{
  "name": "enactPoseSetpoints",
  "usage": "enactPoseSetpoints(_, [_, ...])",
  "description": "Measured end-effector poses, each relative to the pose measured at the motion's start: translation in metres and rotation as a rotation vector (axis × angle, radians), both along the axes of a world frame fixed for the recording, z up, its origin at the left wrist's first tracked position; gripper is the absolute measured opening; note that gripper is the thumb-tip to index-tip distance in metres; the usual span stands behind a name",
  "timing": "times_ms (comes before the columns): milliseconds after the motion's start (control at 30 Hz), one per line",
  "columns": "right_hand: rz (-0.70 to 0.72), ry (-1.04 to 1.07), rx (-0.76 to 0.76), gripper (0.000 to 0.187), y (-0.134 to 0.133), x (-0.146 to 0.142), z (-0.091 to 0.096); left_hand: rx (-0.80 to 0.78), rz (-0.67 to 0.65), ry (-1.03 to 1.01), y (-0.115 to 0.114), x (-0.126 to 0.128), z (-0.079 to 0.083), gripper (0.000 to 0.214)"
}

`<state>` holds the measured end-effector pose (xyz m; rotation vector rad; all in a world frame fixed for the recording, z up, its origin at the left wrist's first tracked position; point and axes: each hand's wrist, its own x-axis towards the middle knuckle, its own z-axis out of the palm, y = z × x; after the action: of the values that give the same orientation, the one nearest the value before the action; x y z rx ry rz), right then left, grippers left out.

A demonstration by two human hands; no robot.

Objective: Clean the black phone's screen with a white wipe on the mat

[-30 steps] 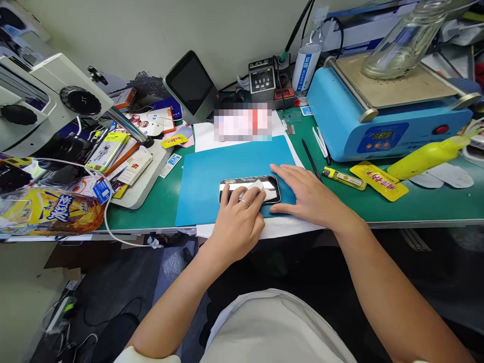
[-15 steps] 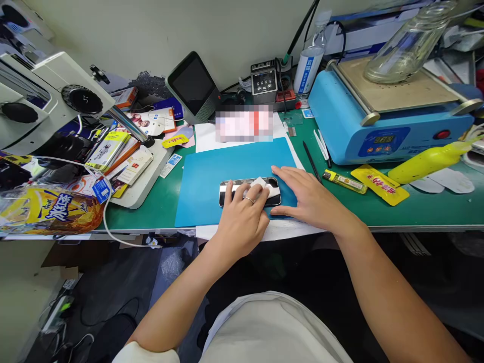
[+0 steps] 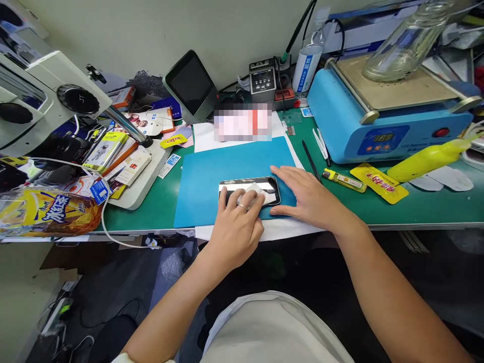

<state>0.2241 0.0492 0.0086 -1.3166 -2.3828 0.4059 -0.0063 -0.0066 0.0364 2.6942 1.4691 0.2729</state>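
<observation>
A smartphone (image 3: pixel 269 182) lies flat, screen side up and shiny, on a blue mat (image 3: pixel 200 176). My left hand (image 3: pixel 236 229), with a ring on one finger, presses a crumpled white wipe (image 3: pixel 260 189) against the phone's glass. Its fingertips cover part of the screen. Around the phone's right end, my right hand (image 3: pixel 304 196) rests on the mat, thumb and fingers spread apart. The thumb is by the near edge and the fingers by the far edge; whether they touch the phone I cannot tell.
To the right stand a blue heating machine (image 3: pixel 340 121) with a glass jar (image 3: pixel 408 45), a yellow bottle (image 3: pixel 427 161), tweezers (image 3: pixel 320 143) and a yellow packet (image 3: pixel 380 183). On the left are a microscope (image 3: pixel 68 96) and a drink bottle (image 3: pixel 49 212). A screen device (image 3: pixel 191 83) stands behind.
My left hand has slid slightly left and toward me with the wipe, uncovering more of the phone's glass. My right hand has stayed in place.
</observation>
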Motion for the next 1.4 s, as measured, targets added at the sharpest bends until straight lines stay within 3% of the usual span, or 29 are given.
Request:
enactPoseSetpoints(100, [0.008,0.008,0.011,0.100,0.000,0.000,0.000,-0.006,0.002,0.003,-0.001,0.000,-0.001,0.047])
enactPoseSetpoints(300, [0.015,-0.004,0.009,0.093,-0.001,0.001,0.000,-0.002,-0.021,-0.005,0.023,0.020,-0.001,0.044])
enactPoseSetpoints(567, [0.017,-0.005,0.024,0.098,0.000,0.001,-0.001,-0.022,-0.020,-0.019,0.003,0.003,-0.001,0.047])
enactPoseSetpoints(867, [-0.003,-0.002,-0.005,0.086,-0.001,0.001,0.001,0.001,-0.024,-0.022,0.017,0.030,0.000,0.043])
enactPoseSetpoints(1033, [-0.015,-0.018,0.000,0.092,-0.001,0.001,0.002,-0.011,0.025,-0.027,-0.006,0.008,-0.001,0.046])
enactPoseSetpoints(1133, [-0.004,-0.011,0.017,0.086,0.000,0.002,0.000,-0.020,0.092,-0.027,-0.017,-0.012,-0.003,0.049])
enactPoseSetpoints(1400, [-0.004,-0.032,0.003,0.077,0.002,0.001,0.000,0.004,0.262,-0.009,-0.026,-0.042,-0.005,0.050])
